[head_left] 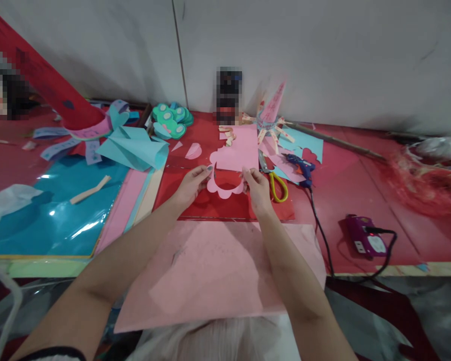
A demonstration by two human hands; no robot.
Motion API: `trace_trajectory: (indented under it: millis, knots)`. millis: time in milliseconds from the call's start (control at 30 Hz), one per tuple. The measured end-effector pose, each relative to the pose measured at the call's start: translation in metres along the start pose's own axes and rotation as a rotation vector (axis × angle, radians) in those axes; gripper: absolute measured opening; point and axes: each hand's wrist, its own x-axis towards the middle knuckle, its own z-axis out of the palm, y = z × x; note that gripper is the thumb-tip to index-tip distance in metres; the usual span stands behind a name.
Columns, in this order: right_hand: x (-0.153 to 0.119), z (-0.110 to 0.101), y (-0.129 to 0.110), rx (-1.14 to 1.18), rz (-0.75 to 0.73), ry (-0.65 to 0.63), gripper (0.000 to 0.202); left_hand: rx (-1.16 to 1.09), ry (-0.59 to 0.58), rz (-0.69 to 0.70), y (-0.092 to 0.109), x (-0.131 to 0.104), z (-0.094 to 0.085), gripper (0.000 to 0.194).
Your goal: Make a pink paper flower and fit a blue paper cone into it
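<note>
A pink paper cutout with a scalloped edge and an open middle (225,193) is stretched between my two hands. My left hand (192,184) pinches its left side, and my right hand (257,188) pinches the right side. Under it lies a red sheet (210,209). Just beyond is a rectangular pink paper (238,150), with small pink scraps (194,151) to its left. Yellow-handled scissors (278,188) rest right of my right hand, near a blue glue gun (303,169). A large pale pink sheet (225,271) spreads beneath my forearms.
A purple power adapter (365,239) with a black cord sits at right. Red netting (421,180) lies beyond it. At left stand a tall red cone (60,85) and folded light-blue paper (133,148) beside a blue wrapped sheet (60,220). Green cutouts (172,119) lie by the wall.
</note>
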Motion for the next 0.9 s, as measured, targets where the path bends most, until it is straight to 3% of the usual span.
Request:
trace_trajectory:
  millis: [200, 633, 900]
  knots:
    - [-0.002, 0.000, -0.002, -0.016, -0.046, 0.006, 0.038, -0.007, -0.038, 0.012, 0.000, 0.000, -0.001, 0.035]
    - [-0.002, -0.005, -0.004, -0.263, -0.104, 0.070, 0.037, -0.044, 0.035, 0.001, -0.002, 0.003, -0.001, 0.036]
    - [0.002, -0.011, -0.008, -0.211, -0.127, 0.099, 0.032, 0.062, 0.019, 0.111, 0.001, 0.000, 0.001, 0.033]
